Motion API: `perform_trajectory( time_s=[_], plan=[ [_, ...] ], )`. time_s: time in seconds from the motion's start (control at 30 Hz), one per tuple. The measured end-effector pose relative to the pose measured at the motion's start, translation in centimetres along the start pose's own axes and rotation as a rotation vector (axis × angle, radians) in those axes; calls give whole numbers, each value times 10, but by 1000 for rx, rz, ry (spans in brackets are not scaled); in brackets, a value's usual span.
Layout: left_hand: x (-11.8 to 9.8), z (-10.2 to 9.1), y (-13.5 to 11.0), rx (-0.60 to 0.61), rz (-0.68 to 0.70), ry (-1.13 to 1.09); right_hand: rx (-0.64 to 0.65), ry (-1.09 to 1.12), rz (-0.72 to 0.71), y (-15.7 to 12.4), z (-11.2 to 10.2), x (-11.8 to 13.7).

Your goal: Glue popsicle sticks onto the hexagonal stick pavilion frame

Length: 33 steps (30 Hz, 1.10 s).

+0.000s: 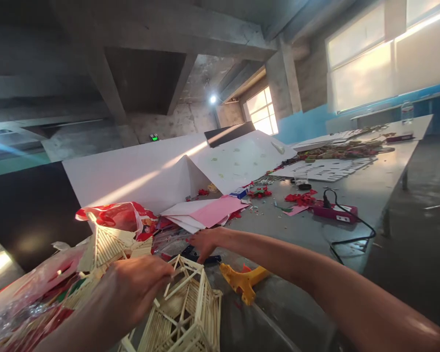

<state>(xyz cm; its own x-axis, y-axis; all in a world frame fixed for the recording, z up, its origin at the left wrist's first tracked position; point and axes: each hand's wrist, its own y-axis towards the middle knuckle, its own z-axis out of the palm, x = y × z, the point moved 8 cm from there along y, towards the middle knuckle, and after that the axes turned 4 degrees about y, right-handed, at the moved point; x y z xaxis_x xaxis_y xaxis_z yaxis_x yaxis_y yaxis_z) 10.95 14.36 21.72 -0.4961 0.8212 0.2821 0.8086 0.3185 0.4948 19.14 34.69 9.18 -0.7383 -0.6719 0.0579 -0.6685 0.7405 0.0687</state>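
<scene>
In the head view a house-like model of thin pale wooden sticks (190, 313) stands at the bottom centre, its upper frame open. My left hand (135, 283) is closed, its fingertips pinching at the model's upper left edge; the exact contact is hidden behind the fingers. Beyond the model my right hand (207, 240) reaches down with fingers apart, over a dark tool (192, 254) lying on the table. The hand partly covers this tool, so its kind is unclear. A yellow glue gun (242, 281) lies right of the model, beneath my right forearm.
Another stick model (112, 244) and a red plastic bag (132, 217) crowd the left. Pink and white sheets (212, 212) lie ahead, before white boards (139, 171). A purple power strip (335, 211) with a black cable sits on the grey table (286, 234) at right, among red scraps.
</scene>
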Motion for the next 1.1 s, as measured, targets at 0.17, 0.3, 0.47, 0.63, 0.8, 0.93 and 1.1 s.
perform_trajectory(
  time_s=[0.17, 0.3, 0.47, 0.63, 0.8, 0.93, 1.1],
  plan=[
    [24, -19, -14, -30, -235, -34, 209, 4, 18, 36, 25, -17],
    [42, -13, -26, -12, -477, -70, 229, -9, 64, 45, 26, -23],
    [55, 6, -31, 57, -759, -321, 99, 2, 70, 29, 4, -9],
    [59, 13, -29, 26, -866, -517, -93, 78, 112, -16, -48, -14],
    [54, 6, -14, -9, -788, -393, -341, 177, 199, -90, -95, -27],
    [44, -2, 4, -77, -756, -313, -392, 253, 224, -146, -102, -8],
    [29, -3, 23, -127, -707, -260, -425, 372, 204, -187, -94, 20]
  ],
)
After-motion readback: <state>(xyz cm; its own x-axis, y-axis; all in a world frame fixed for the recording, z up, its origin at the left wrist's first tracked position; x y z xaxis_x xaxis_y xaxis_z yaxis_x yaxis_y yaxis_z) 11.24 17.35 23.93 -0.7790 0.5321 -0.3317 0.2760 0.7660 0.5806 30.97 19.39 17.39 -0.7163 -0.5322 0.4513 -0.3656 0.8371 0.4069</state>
